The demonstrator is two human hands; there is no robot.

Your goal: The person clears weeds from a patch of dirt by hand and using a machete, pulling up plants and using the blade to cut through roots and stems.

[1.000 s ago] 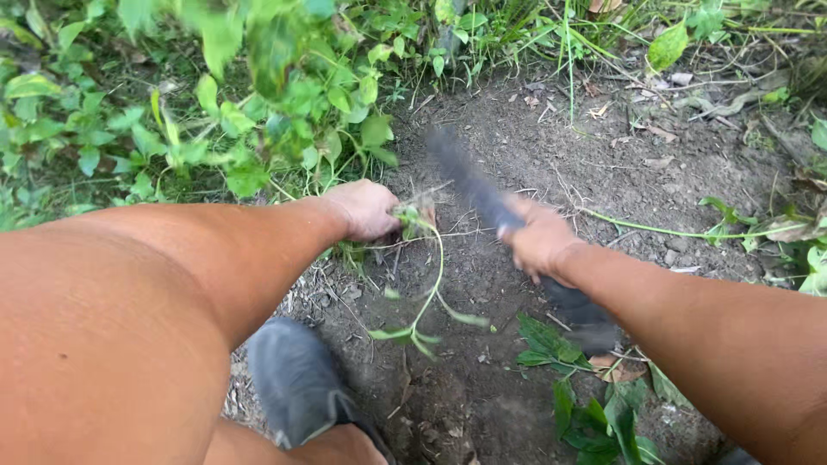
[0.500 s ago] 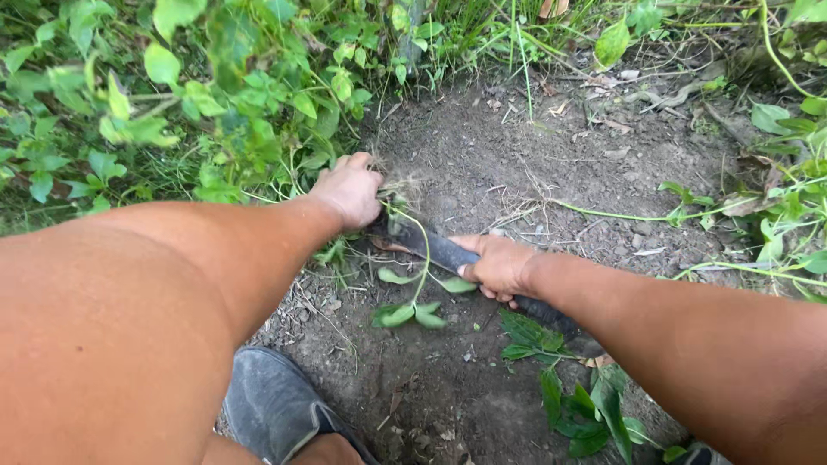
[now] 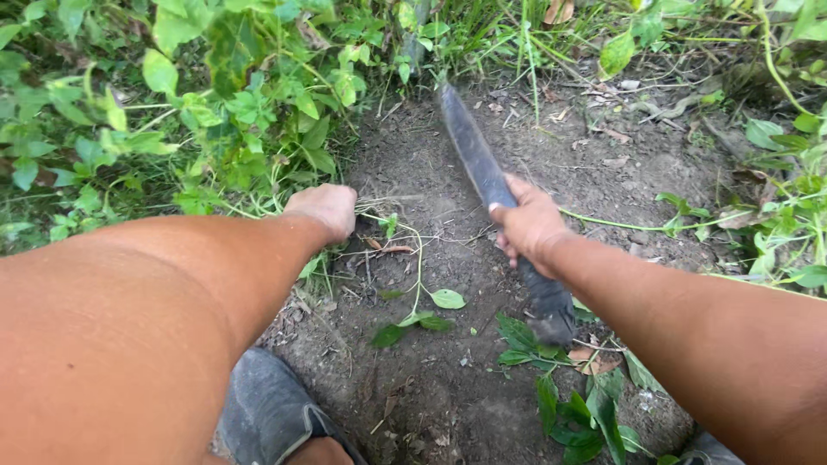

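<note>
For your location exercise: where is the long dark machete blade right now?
In the head view, the long dark machete blade sits centre-top, raised over the bare soil patch, gripped by the right hand.

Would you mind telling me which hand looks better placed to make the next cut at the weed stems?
Probably the right hand: its grip is closed on the long dark blade, raised above the bare soil. The left hand is fisted around the weed stems at ground level, steadying them.

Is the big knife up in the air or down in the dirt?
Up. The right hand grips the knife with its blade raised, pointing away over the soil, clear of the weed that the left hand holds.
</note>
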